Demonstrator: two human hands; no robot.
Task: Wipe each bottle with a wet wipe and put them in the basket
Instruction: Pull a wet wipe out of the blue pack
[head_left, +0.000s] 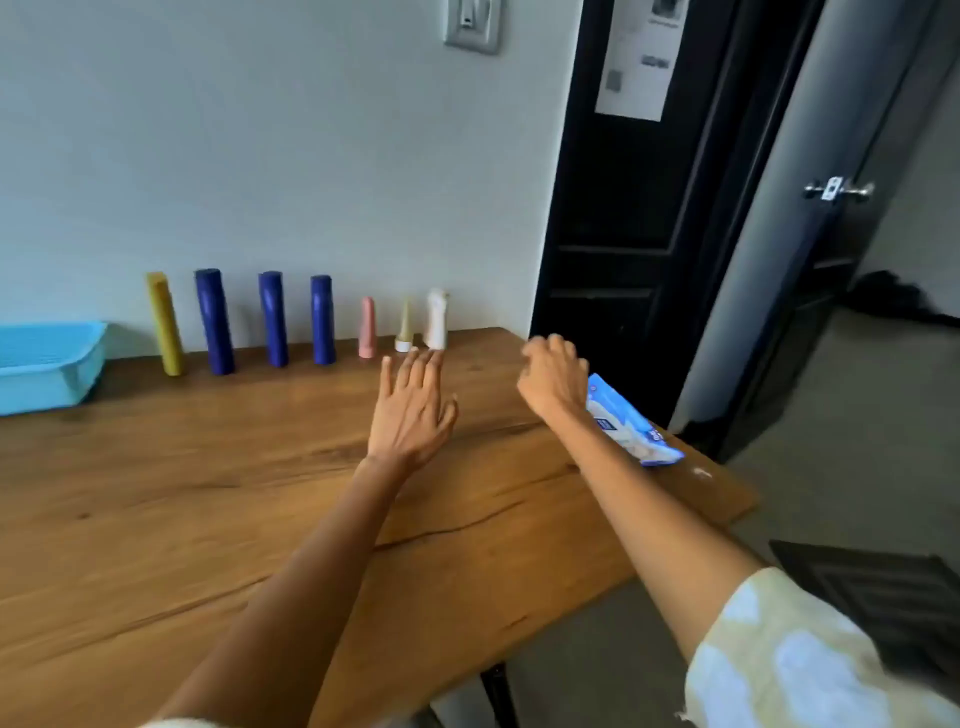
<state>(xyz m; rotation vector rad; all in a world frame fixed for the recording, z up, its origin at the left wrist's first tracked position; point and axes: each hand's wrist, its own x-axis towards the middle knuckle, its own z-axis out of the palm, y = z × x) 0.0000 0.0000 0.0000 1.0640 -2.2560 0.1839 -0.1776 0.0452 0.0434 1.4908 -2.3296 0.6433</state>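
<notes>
Several bottles stand in a row along the wall on the wooden table (182, 519): a yellow bottle (165, 323), three dark blue bottles (214, 321) (273, 318) (322, 319), a small pink bottle (368, 327), a small olive bottle with a white cap (404, 326) and a white bottle (436, 318). A light blue basket (49, 366) sits at the far left. My left hand (413, 408) reaches forward with straight fingers, just short of the white bottle, holding nothing. My right hand (553, 376) hovers with loosely curled fingers over the blue wet wipes pack (631, 426), partly hiding it.
The table's right edge ends near a dark door frame (623, 234) and an open door (810, 234). A dark mat (878, 597) lies on the floor at the lower right. A light switch plate (474, 26) is on the wall above.
</notes>
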